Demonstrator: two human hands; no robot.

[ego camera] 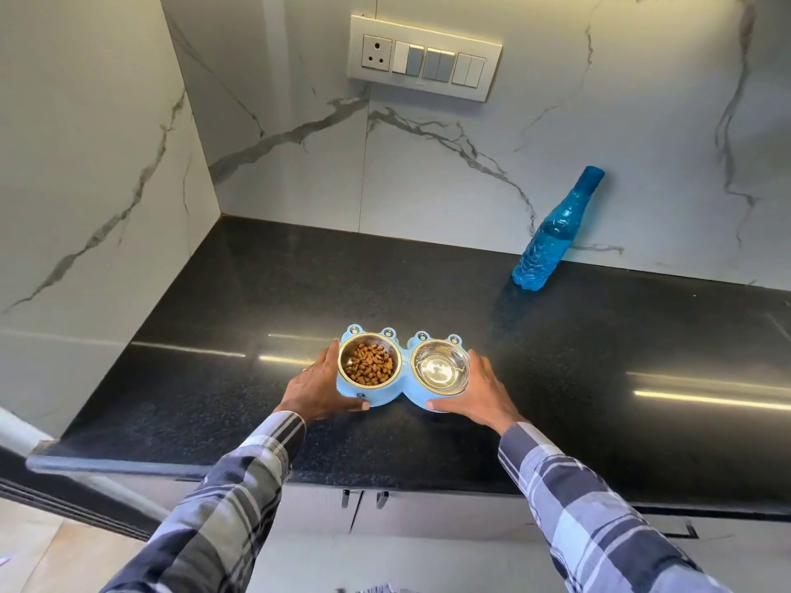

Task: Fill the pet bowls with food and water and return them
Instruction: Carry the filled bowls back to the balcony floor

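A light blue double pet feeder (404, 389) sits on the black countertop (214, 378). Its left steel bowl (370, 363) holds brown kibble. Its right steel bowl (441, 372) holds clear water. My left hand (319, 389) grips the feeder's left side, thumb along the front. My right hand (479, 393) grips its right side the same way. A blue plastic water bottle (552, 237) stands capped at the back right against the wall, well away from both hands.
Marble walls close the counter at the back and left, meeting in a corner. A switch panel (423, 57) hangs on the back wall. The counter's front edge runs below my wrists, with cabinet doors (359, 507) underneath.
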